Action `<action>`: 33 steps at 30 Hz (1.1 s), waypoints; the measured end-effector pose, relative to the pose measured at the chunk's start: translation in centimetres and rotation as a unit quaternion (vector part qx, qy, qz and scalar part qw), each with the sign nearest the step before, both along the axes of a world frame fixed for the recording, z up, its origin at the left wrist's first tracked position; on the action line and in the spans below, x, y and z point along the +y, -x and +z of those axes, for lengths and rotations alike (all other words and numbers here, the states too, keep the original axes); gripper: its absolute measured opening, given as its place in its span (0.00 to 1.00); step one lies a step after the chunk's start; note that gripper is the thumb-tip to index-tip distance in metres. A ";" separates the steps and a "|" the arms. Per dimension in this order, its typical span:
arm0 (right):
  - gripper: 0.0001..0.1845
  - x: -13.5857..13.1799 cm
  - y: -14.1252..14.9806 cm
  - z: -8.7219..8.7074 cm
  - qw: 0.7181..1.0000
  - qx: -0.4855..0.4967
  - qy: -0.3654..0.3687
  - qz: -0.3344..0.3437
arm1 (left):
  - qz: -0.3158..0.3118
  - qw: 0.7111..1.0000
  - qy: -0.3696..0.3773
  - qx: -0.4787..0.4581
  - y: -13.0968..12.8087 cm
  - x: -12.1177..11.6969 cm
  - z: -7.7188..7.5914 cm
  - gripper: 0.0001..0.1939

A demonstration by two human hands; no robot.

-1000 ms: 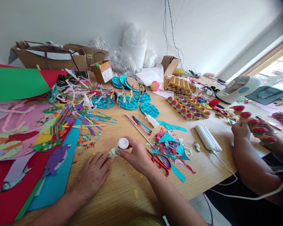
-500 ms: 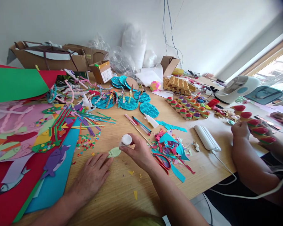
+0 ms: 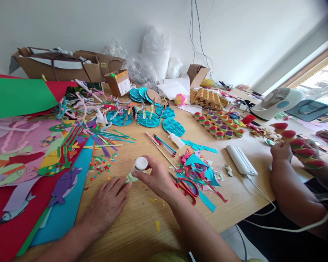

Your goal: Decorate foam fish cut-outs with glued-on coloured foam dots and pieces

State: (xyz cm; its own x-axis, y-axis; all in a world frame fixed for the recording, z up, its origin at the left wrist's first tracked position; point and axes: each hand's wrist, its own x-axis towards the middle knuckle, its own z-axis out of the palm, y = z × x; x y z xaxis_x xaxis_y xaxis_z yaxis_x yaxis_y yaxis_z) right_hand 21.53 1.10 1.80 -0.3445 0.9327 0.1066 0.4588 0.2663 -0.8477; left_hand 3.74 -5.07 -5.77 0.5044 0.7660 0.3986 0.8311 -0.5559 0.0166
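Note:
A small light green paper fish (image 3: 130,178) lies on the wooden table in front of me. My left hand (image 3: 106,200) rests flat beside it, fingers stretched out and fingertips at the fish's left edge. Over the right part of the fish, my right hand (image 3: 157,178) grips a small round container with a white lid (image 3: 141,163), which hides some of the paper. What the container's underside does to the paper is not visible. Red-handled scissors (image 3: 190,189) lie to the right of my right hand.
Coloured paper scraps (image 3: 196,163), a glue bottle (image 3: 176,140) and pens (image 3: 165,145) lie beyond my right hand. Paper fish cover coloured sheets (image 3: 68,218) at left. At right, another person's hands hold a painted egg-carton piece (image 3: 297,143) near a white power strip (image 3: 241,160).
My right hand has shifted slightly left with the white-lidded container, which now covers more of the green fish. My left hand stays in place.

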 end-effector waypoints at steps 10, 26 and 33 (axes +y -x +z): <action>0.08 0.2 0.8 -0.5 1.000 0.004 0.008 0.020 | -0.004 1.000 0.007 0.016 0.0 0.0 0.1 0.16; 0.09 -0.5 0.2 -0.4 1.000 -0.013 0.011 0.025 | -0.003 1.000 -0.024 0.011 -0.1 0.1 0.3 0.16; 0.10 -0.5 -0.1 -0.4 1.000 -0.027 -0.002 0.011 | -0.010 0.999 -0.032 0.005 -0.1 0.1 0.6 0.16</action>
